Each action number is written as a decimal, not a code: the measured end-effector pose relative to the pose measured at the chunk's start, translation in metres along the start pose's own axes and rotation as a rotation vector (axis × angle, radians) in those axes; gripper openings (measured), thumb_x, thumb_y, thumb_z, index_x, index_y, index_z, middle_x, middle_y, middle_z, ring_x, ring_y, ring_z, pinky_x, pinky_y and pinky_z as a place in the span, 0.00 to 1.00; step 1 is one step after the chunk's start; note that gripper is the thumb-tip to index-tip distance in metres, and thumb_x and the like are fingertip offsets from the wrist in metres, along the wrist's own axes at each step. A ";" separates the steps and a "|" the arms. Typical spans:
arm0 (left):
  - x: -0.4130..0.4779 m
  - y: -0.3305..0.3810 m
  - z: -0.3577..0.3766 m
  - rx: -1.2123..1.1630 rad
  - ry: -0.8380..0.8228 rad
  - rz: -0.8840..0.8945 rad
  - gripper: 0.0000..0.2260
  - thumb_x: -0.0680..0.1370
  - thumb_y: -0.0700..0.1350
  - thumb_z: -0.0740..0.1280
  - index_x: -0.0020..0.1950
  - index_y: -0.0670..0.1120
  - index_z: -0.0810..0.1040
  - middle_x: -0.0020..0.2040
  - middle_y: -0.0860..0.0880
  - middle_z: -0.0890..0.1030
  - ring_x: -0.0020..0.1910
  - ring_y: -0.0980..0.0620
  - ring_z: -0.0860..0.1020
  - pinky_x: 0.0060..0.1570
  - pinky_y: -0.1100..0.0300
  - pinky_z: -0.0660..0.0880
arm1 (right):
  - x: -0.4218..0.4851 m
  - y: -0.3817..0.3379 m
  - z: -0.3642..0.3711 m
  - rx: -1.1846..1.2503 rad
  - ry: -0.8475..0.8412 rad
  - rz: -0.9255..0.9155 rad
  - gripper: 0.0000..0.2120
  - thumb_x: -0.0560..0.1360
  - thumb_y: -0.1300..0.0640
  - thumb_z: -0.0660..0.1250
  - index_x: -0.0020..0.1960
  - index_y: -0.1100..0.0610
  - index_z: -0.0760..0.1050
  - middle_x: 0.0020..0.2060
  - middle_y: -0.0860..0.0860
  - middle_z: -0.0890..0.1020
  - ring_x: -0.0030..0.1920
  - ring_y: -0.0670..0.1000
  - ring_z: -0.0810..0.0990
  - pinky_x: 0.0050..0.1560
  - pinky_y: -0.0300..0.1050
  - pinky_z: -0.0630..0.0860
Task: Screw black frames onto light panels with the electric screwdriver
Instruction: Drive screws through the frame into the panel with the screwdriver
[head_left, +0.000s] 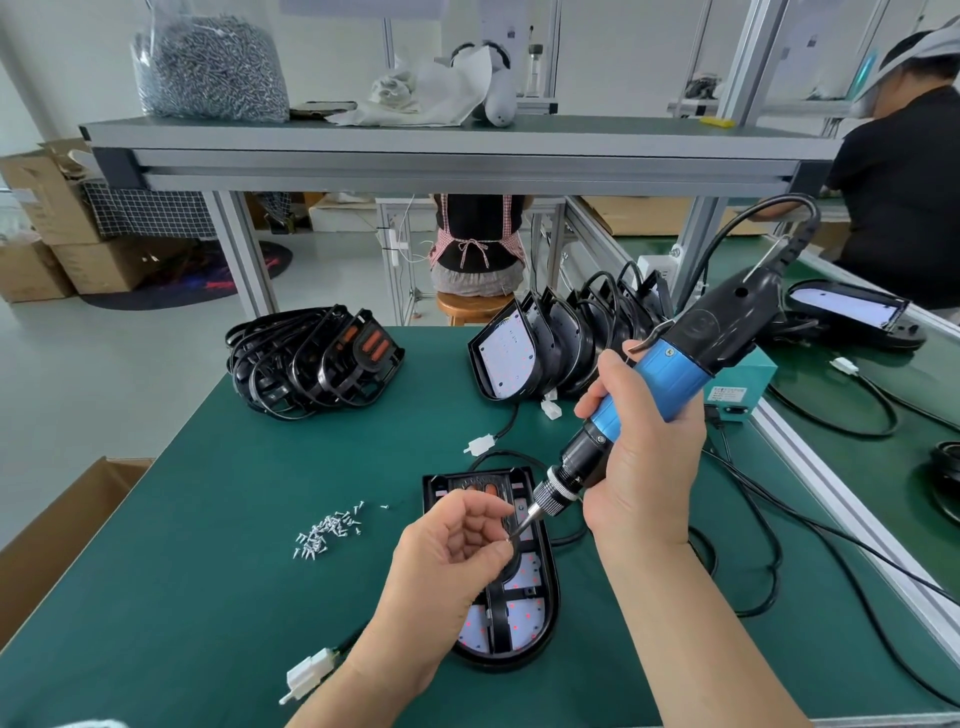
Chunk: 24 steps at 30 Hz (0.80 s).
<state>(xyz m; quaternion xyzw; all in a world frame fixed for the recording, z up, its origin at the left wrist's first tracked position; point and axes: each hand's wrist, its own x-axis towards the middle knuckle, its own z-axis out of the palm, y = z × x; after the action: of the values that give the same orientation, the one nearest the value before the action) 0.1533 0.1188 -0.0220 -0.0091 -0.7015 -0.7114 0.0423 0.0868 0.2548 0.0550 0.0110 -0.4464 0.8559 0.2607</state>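
Head view, right hand (644, 467) gripping screwdriver (670, 366), left hand (457, 551) pinching screw (510, 539)

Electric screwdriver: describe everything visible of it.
The blue-and-black electric screwdriver has a black plastic upper body, a blue middle grip, a black collar, a knurled silver chuck and a thin metal bit. A black cable and a wire hanger loop leave its top end. It is tilted, bit pointing down-left, above the black-framed light panel on the green table. The right hand grips its lower barrel; the left hand pinches what looks like a small silver screw at the bit's tip.
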 end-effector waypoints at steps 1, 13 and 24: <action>-0.002 -0.001 0.002 0.024 0.036 0.028 0.21 0.75 0.27 0.69 0.48 0.55 0.84 0.40 0.53 0.82 0.42 0.55 0.79 0.48 0.64 0.78 | -0.001 0.000 0.001 0.003 0.013 -0.006 0.11 0.71 0.59 0.72 0.51 0.55 0.73 0.29 0.49 0.76 0.30 0.49 0.74 0.36 0.38 0.75; -0.019 -0.010 0.013 0.368 0.264 0.349 0.22 0.73 0.29 0.73 0.50 0.58 0.79 0.43 0.55 0.80 0.43 0.51 0.78 0.46 0.66 0.76 | -0.008 0.007 -0.003 -0.026 0.146 -0.018 0.09 0.73 0.61 0.71 0.49 0.54 0.72 0.29 0.48 0.76 0.29 0.49 0.75 0.35 0.36 0.76; -0.034 -0.031 -0.052 0.950 0.278 0.316 0.18 0.70 0.39 0.79 0.57 0.46 0.81 0.49 0.56 0.77 0.47 0.55 0.78 0.48 0.67 0.71 | 0.005 0.004 -0.005 -0.020 0.161 -0.011 0.09 0.73 0.61 0.71 0.50 0.55 0.72 0.30 0.47 0.76 0.29 0.48 0.75 0.36 0.38 0.76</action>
<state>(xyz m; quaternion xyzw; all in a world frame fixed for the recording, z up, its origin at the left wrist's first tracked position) 0.1871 0.0688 -0.0559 0.0000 -0.9247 -0.2941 0.2417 0.0817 0.2594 0.0503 -0.0583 -0.4326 0.8480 0.3004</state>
